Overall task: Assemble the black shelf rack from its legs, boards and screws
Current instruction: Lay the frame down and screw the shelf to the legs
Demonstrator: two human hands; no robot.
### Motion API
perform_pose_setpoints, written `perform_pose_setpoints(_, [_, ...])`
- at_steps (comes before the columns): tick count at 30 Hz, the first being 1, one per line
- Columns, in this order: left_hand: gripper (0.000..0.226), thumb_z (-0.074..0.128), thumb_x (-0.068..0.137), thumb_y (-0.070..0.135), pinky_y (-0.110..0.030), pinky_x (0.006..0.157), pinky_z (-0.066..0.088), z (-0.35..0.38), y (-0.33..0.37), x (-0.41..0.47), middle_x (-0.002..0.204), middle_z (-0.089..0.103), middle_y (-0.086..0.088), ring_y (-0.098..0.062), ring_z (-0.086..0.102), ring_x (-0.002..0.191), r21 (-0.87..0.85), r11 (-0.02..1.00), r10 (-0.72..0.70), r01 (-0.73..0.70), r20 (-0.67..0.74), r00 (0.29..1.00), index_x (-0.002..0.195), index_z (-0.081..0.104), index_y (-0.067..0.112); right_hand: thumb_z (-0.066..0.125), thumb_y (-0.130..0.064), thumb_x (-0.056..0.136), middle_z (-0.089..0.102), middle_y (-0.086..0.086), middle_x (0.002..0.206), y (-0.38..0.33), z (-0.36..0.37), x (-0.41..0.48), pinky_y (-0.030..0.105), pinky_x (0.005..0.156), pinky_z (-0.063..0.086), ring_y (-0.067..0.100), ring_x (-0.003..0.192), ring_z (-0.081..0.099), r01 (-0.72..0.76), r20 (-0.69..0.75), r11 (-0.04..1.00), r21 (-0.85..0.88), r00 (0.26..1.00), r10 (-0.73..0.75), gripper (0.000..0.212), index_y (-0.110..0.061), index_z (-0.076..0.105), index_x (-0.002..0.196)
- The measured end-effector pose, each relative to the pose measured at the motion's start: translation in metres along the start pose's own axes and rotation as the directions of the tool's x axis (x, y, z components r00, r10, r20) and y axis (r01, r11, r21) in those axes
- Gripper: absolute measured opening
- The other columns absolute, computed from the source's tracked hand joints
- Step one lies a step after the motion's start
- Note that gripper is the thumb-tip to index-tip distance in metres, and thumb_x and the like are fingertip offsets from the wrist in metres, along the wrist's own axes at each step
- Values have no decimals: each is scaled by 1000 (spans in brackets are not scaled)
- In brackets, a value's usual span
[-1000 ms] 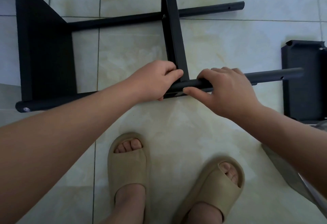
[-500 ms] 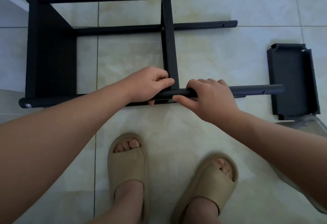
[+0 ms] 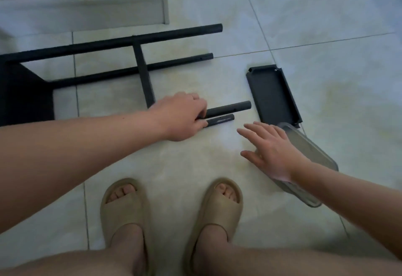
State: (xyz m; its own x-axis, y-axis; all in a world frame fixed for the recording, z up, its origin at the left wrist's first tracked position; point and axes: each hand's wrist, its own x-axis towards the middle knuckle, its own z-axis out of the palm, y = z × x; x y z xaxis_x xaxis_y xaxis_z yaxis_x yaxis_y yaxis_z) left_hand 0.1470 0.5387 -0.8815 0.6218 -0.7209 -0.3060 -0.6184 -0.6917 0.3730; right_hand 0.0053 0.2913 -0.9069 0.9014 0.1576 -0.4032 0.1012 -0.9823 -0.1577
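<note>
left hand (image 3: 180,119) curls its fingers round the near leg (image 3: 228,109) of the rack (image 3: 142,73); right hand (image 3: 272,149), fingers spread wide, hovers right of that leg, below the loose board (image 3: 273,95).

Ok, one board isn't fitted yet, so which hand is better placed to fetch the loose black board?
Probably the right. The right hand is open, holding nothing, and close to the loose board on the floor. The left hand is farther from it and grips the near leg.
</note>
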Motion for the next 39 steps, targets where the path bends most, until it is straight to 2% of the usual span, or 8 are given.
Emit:
perform_pose_setpoints(3, [25, 47, 99, 45, -37, 86, 46, 4, 52, 19, 127, 50, 6, -22, 49, 116, 165, 953, 225, -256, 181, 957, 117, 52, 28, 54, -45, 100, 38, -1, 159, 41, 13, -44, 43, 119, 18, 25, 150, 27, -124, -60, 991, 46, 990, 127, 59, -27, 38, 155])
perform_pose_setpoints(6, [31, 44, 100, 42, -43, 92, 48, 18, 91, 42, 135, 49, 3, -23, 48, 119, 295, 850, 346, -437, 313, 884, 127, 48, 27, 57, -37, 100, 46, 0, 153, 74, 34, -75, 47, 115, 28, 28, 144, 37, -246, -81, 964, 102, 964, 254, 54, -26, 45, 152])
perform_pose_setpoints(10, [37, 46, 99, 36, -45, 96, 47, 52, 123, 76, 144, 45, -1, -26, 46, 123, 367, 757, 430, -540, 342, 836, 134, 45, 24, 55, -33, 101, 51, -1, 146, 106, 71, -88, 47, 107, 38, 29, 136, 44, -361, -26, 919, 158, 929, 370, 49, -24, 48, 148])
perform_pose_setpoints(15, [46, 47, 97, 20, -44, 99, 43, 104, 133, 100, 162, 22, -10, -29, 36, 134, 381, 786, 370, -487, 342, 864, 141, 40, 28, 49, -26, 104, 56, 6, 137, 126, 103, -70, 42, 103, 42, 31, 129, 48, -438, 113, 851, 290, 899, 424, 43, -19, 49, 146])
perform_pose_setpoints(19, [40, 47, 99, 23, -41, 92, 47, 128, 120, 98, 140, 47, -6, -27, 46, 119, 277, 842, 370, -463, 328, 869, 138, 42, 31, 49, -17, 103, 63, 14, 127, 139, 118, -57, 35, 94, 43, 33, 118, 56, -565, 181, 733, 378, 822, 540, 34, -13, 58, 136])
perform_pose_setpoints(26, [25, 47, 101, 30, -32, 74, 37, 150, 114, 78, 111, 58, -2, -23, 52, 102, 134, 799, 559, -587, 198, 805, 125, 50, 28, 45, -11, 103, 67, 20, 120, 147, 128, -43, 39, 85, 51, 38, 105, 64, -713, 283, 626, 317, 701, 655, 32, -10, 65, 128])
perform_pose_setpoints(32, [26, 42, 100, 23, -31, 71, 31, 159, 108, 70, 106, 59, 1, -22, 53, 101, 78, 847, 505, -525, 188, 843, 122, 54, 31, 48, -2, 95, 66, 20, 115, 141, 138, -31, 36, 80, 50, 38, 103, 65, -723, 344, 663, 193, 683, 645, 30, -7, 64, 121])
perform_pose_setpoints(39, [22, 44, 103, 28, -30, 69, 31, 161, 107, 70, 103, 55, 1, -20, 51, 99, 6, 872, 478, -489, 204, 854, 122, 54, 31, 47, -1, 97, 62, 20, 114, 141, 153, -32, 44, 85, 54, 39, 103, 61, -652, 318, 750, 115, 739, 594, 23, -6, 59, 115])
